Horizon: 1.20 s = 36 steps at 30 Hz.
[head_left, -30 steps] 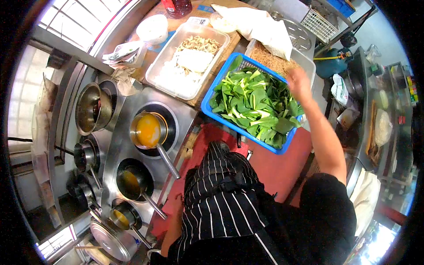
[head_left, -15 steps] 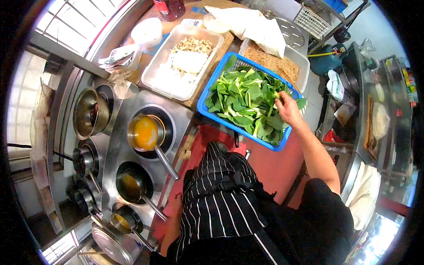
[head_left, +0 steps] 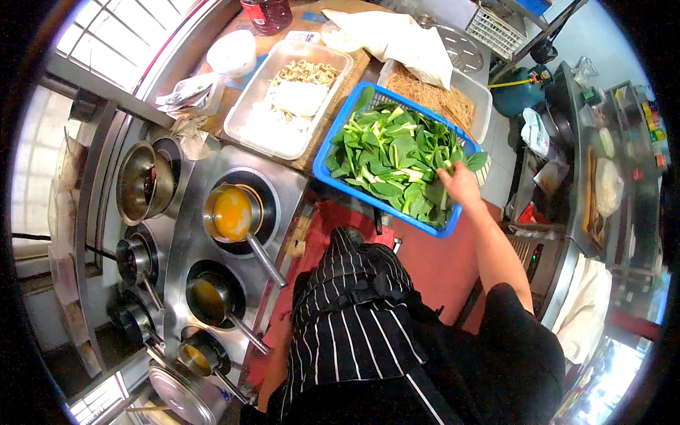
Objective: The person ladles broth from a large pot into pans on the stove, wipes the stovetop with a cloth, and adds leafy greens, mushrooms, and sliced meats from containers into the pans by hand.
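My right hand [head_left: 460,183] reaches into the right end of a blue plastic basket [head_left: 343,185] piled with leafy greens [head_left: 397,152]. Its fingers are closed around some leaves and pale stems there. My left forearm [head_left: 278,372] hangs low beside the striped apron [head_left: 354,297], and the fingers of that hand are hidden. Left of the basket, a clear tub [head_left: 248,134] holds pale noodles and a white mass. Behind the greens, thin dry noodles [head_left: 432,95] fill another tub, partly under a white cloth [head_left: 397,42].
On the steel stove [head_left: 265,173] at left stand several small pans; one pan [head_left: 234,212] holds yellow-orange liquid, and its handle juts toward me. A lidded pot [head_left: 180,397] is at lower left. Shelves and a counter [head_left: 567,283] run along the right, with a blue-green gas cylinder [head_left: 517,92] behind.
My right hand has shifted slightly down and left within the greens, its fingers among the leaves. The left arm stays low by the apron.
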Motion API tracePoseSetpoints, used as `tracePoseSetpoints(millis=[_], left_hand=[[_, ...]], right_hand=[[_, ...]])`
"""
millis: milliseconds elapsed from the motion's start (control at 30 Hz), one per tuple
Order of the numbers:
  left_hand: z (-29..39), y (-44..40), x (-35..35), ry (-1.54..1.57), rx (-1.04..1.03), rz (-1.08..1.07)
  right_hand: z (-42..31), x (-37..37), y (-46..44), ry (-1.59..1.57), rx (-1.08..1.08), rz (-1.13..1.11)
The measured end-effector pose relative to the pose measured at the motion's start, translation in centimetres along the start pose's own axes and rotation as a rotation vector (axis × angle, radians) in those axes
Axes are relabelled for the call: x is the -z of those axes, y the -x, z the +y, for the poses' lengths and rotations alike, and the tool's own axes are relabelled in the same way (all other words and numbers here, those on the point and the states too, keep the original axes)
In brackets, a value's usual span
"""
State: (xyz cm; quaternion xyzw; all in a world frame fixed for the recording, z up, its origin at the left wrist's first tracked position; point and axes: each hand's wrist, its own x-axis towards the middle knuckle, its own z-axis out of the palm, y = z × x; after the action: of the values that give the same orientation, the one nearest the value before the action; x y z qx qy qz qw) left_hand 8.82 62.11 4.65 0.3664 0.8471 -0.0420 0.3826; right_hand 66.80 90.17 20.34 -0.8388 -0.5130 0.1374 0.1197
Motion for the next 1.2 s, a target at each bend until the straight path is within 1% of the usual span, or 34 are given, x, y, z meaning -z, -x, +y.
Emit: tracePoseSetpoints(millis=[67,133,167,200,233,267,300,333,367,400,433,467,500,533,600,633,667,700,733,800,867,933,1000,1033,1067,1133,1167,1200], left_hand=[[0.5,0.2,0.3,-0.009,0.012,-0.021],[1.2,0.7,1.0,-0.015,0.031,-0.040],[1.4,1.0,1.5,0.106,-0.069,-0.035],[1.6,1.0,1.7,0.170,-0.118,-0.029],[1.8,1.1,1.8,0.234,-0.168,-0.027],[2.0,1.3,1.8,0.330,-0.138,-0.060],[1.9,1.5,1.9,0.425,-0.106,-0.094],[0.8,0.7,1.1,0.427,-0.103,-0.092],[-1.1,-1.0,-0.4,0.423,-0.144,-0.063],[-2.5,-1.9,-1.6,0.417,-0.186,-0.035],[-2.7,-1.9,-2.2,0.417,-0.187,-0.036],[-3.0,-2.0,-2.9,0.458,-0.138,-0.035],[-2.5,-1.6,-3.0,0.499,-0.088,-0.033],[-2.2,-1.2,-2.8,0.502,-0.086,-0.030],[-1.8,-0.5,-2.0,0.472,-0.077,-0.050],[-2.2,-0.9,-2.5,0.476,-0.077,-0.049],[-2.4,-1.2,-3.2,0.648,-0.058,-0.086],[-3.1,-1.6,-4.0,0.819,-0.036,-0.125],[-3.7,-2.0,-4.4,0.827,-0.034,-0.124],[-4.1,-2.7,-5.0,0.721,-0.040,-0.104],[-4.2,-2.5,-5.7,0.789,-0.014,-0.102],[-4.2,-1.8,-6.2,0.899,0.037,-0.108],[-4.4,-1.2,-6.5,1.004,0.090,-0.113],[-4.7,-1.2,-6.4,1.013,0.100,-0.108],[-5.1,-1.4,-6.2,0.930,0.132,-0.142],[-5.7,-1.2,-6.2,0.853,0.172,-0.175],[-6.0,-0.9,-6.4,0.862,0.167,-0.168],[-6.2,-0.6,-6.4,0.868,0.159,-0.162]], right_hand=[[-1.2,-0.2,1.0,0.124,0.079,-0.082],[-1.2,-0.9,0.9,0.113,0.106,-0.082],[-0.7,-1.3,0.5,0.064,0.093,-0.077],[-0.5,-1.3,0.1,0.016,0.079,-0.069],[-0.3,-1.2,-0.2,-0.102,0.122,0.016],[0.2,-0.8,-0.9,-0.212,0.166,0.043],[-0.9,1.0,-0.8,-0.248,0.185,0.050],[-2.0,2.5,-0.9,-0.284,0.204,0.060],[-1.9,2.6,-1.3,-0.264,0.308,0.076],[-2.6,3.1,-1.1,-0.263,0.307,0.076],[-4.1,3.8,-0.8,-0.260,0.395,0.124],[-4.9,4.3,-0.8,-0.257,0.484,0.173],[-5.0,3.9,-1.4,-0.260,0.456,0.212],[-4.9,3.9,-2.1,-0.262,0.461,0.211],[-4.6,4.3,-3.4,-0.437,0.341,0.227],[-4.6,4.8,-4.0,-0.517,0.349,0.217],[-4.0,4.7,-5.1,-0.579,0.384,0.209],[-4.6,5.6,-5.2,-0.688,0.348,0.145],[-5.4,6.8,-5.2,-0.794,0.311,0.079],[-6.5,7.7,-5.7,-0.810,0.294,0.068],[-7.3,8.2,-6.3,-0.869,0.287,0.045],[-8.8,8.6,-6.6,-0.865,0.311,0.031],[-9.9,9.0,-6.6,-0.539,0.357,0.085],[-11.1,9.7,-6.0,-0.377,0.413,0.106],[-11.4,9.4,-5.8,-0.375,0.423,0.097],[-11.5,8.1,-5.3,-0.222,0.579,-0.114],[-11.6,6.9,-4.8,-0.279,0.733,-0.139],[-12.1,6.4,-4.3,-0.201,0.502,-0.379]])
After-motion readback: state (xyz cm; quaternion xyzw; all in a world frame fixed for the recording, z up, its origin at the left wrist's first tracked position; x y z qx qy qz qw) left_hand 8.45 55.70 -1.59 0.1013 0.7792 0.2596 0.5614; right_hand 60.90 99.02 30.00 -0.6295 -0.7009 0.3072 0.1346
